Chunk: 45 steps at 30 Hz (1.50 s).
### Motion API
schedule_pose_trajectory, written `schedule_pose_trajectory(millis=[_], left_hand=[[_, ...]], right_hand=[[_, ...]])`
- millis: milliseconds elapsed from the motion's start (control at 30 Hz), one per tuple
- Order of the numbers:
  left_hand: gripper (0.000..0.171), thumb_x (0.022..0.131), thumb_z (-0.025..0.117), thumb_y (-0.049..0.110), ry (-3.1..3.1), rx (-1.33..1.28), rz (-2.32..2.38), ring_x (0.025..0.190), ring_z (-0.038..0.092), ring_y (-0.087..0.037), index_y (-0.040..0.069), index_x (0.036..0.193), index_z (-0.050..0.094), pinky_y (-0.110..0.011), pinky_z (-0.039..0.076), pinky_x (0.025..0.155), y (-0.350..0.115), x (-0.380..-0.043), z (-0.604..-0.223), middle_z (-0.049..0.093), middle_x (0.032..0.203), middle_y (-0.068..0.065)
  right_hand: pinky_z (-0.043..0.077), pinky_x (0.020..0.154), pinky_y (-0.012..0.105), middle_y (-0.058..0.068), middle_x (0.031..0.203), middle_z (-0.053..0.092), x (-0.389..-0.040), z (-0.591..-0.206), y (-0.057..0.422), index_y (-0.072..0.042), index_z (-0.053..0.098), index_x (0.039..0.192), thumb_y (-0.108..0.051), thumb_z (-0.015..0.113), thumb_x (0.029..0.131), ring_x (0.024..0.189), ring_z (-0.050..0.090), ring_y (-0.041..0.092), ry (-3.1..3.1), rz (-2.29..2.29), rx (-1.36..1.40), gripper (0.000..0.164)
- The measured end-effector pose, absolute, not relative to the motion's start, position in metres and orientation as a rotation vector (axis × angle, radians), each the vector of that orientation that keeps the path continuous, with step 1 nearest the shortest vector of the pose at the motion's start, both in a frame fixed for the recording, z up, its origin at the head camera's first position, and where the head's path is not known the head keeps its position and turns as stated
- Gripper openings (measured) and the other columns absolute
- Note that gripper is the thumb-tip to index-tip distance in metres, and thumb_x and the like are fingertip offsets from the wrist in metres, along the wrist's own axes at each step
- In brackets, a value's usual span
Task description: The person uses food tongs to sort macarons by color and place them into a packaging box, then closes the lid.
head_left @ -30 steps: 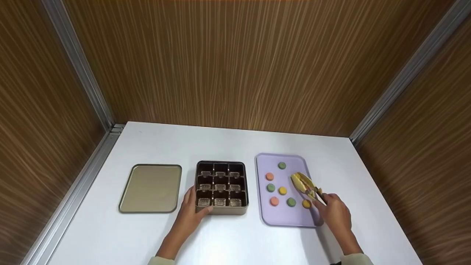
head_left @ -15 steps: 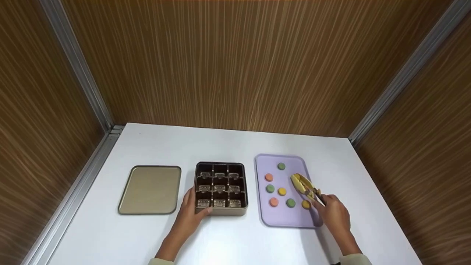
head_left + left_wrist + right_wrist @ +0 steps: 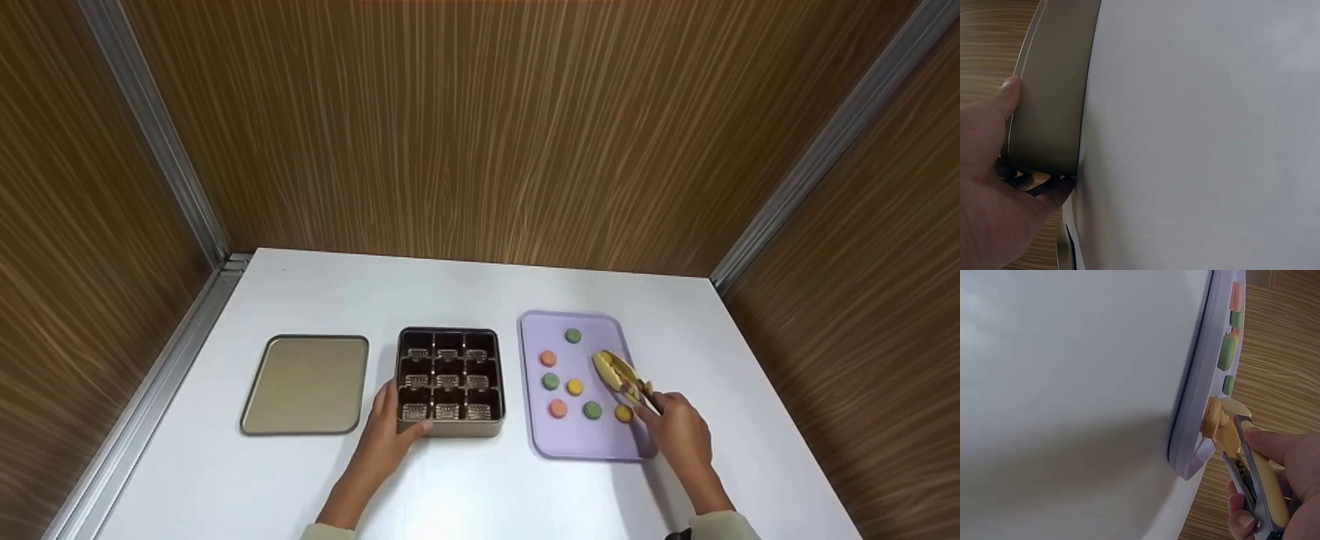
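1. The right hand grips the tongs, thumb on one arm, fingers curled against the other. The tips stand apart over the tray. I cannot tell whether they hold anything, or whether they touch the tray.
2. The left hand holds the near left corner of the box, thumb on the near side, fingers along the left side.
3. Handling the tongs well probably calls for a low, level approach, with one tip on each side of a single piece and a light squeeze; the macarons look as if they could crack or roll. The yellow one by the right hand sits close under the tongs, so a careless dip might knock it. The left hand's hold should keep the box from sliding.
4. The macarons lie on the tray, right of the box. Seven show plainly: three green, two pink, two yellow. Any piece between the tips would be extra; I cannot make one out for certain.
5. One pair of tongs, one tray, one box with nine compartments in three rows of three.
6. One lid, flat on the table, left of the box and apart from it.
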<state>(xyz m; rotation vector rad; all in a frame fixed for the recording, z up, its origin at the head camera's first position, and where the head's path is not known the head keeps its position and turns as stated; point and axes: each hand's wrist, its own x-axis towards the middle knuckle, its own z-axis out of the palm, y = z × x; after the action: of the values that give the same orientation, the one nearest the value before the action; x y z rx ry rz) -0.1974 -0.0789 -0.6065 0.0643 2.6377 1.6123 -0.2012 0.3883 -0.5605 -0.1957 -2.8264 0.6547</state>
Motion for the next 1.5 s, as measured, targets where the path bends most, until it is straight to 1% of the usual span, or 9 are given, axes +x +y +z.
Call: schedule_pose_trajectory(millis=[233,400,600,800,967,1100,1167,1333,1500], left_hand=[[0.101,0.093,0.072,0.043,2.624,0.038,1.586,0.152,0.017,-0.046,0.009,0.163,0.007,-0.063,0.024,0.119,-0.0791,-0.1979,-0.6064,0.006,0.169,-0.017],[0.101,0.093,0.071,0.043,2.609,0.013,1.568,0.152,0.014,-0.046,0.008,0.163,0.006,-0.063,0.023,0.12,-0.0793,-0.1983,-0.6062,0.004,0.169,-0.017],[0.102,0.093,0.071,0.044,2.603,-0.003,1.567,0.152,0.015,-0.047,0.007,0.163,0.007,-0.063,0.023,0.12,-0.0797,-0.1978,-0.6069,0.004,0.169,-0.017],[0.102,0.092,0.072,0.044,2.599,0.001,1.589,0.152,0.016,-0.046,0.01,0.164,0.007,-0.064,0.024,0.119,-0.0795,-0.1976,-0.6066,0.005,0.169,-0.016],[0.101,0.093,0.073,0.041,2.596,0.012,1.608,0.153,0.016,-0.044,0.013,0.164,0.007,-0.063,0.023,0.12,-0.0791,-0.1982,-0.6065,0.006,0.169,-0.014],[0.1,0.093,0.072,0.04,2.599,0.02,1.609,0.152,0.015,-0.045,0.011,0.164,0.007,-0.064,0.022,0.12,-0.0793,-0.1978,-0.6071,0.005,0.169,-0.016],[0.1,0.093,0.072,0.041,2.608,0.03,1.604,0.152,0.016,-0.046,0.011,0.164,0.007,-0.064,0.023,0.119,-0.0794,-0.1976,-0.6071,0.006,0.169,-0.016],[0.1,0.093,0.072,0.041,2.611,0.046,1.603,0.153,0.016,-0.044,0.014,0.164,0.006,-0.064,0.026,0.118,-0.0793,-0.1968,-0.6073,0.005,0.169,-0.015],[0.1,0.093,0.071,0.042,2.615,0.064,1.616,0.152,0.016,-0.045,0.013,0.164,0.007,-0.064,0.025,0.119,-0.0795,-0.1968,-0.6078,0.006,0.169,-0.015]], right_hand=[[0.053,0.08,0.057,0.02,0.11,0.07,-0.2014,-0.5614,0.3871,0.003,0.074,0.115,-0.022,0.076,0.09,0.098,0.068,0.043,-2.817,0.638,-0.192,0.035],[0.053,0.081,0.057,0.019,0.112,0.071,-0.2007,-0.5614,0.3857,0.003,0.074,0.115,-0.023,0.075,0.091,0.1,0.068,0.042,-2.82,0.641,-0.204,0.035],[0.053,0.082,0.057,0.018,0.112,0.071,-0.2004,-0.5624,0.3859,0.003,0.074,0.116,-0.023,0.075,0.091,0.101,0.068,0.041,-2.811,0.65,-0.198,0.036],[0.053,0.082,0.057,0.018,0.112,0.071,-0.201,-0.5629,0.3862,0.003,0.074,0.116,-0.021,0.075,0.091,0.101,0.068,0.042,-2.796,0.668,-0.197,0.035],[0.054,0.082,0.057,0.018,0.113,0.071,-0.2008,-0.5636,0.3865,0.002,0.074,0.116,-0.019,0.075,0.091,0.102,0.068,0.042,-2.794,0.679,-0.207,0.033],[0.053,0.082,0.057,0.018,0.113,0.071,-0.1999,-0.5633,0.3868,0.001,0.074,0.117,-0.02,0.075,0.091,0.102,0.068,0.042,-2.791,0.682,-0.212,0.033],[0.054,0.082,0.057,0.018,0.114,0.072,-0.1996,-0.5631,0.3869,0.001,0.074,0.118,-0.02,0.075,0.091,0.102,0.069,0.042,-2.784,0.67,-0.198,0.034],[0.056,0.079,0.056,0.018,0.112,0.072,-0.1997,-0.5635,0.3872,0.001,0.073,0.118,-0.018,0.077,0.09,0.099,0.07,0.042,-2.76,0.641,-0.167,0.034],[0.055,0.081,0.057,0.019,0.113,0.072,-0.1996,-0.5621,0.3857,0.002,0.073,0.119,-0.017,0.076,0.09,0.101,0.069,0.043,-2.752,0.649,-0.18,0.035]])
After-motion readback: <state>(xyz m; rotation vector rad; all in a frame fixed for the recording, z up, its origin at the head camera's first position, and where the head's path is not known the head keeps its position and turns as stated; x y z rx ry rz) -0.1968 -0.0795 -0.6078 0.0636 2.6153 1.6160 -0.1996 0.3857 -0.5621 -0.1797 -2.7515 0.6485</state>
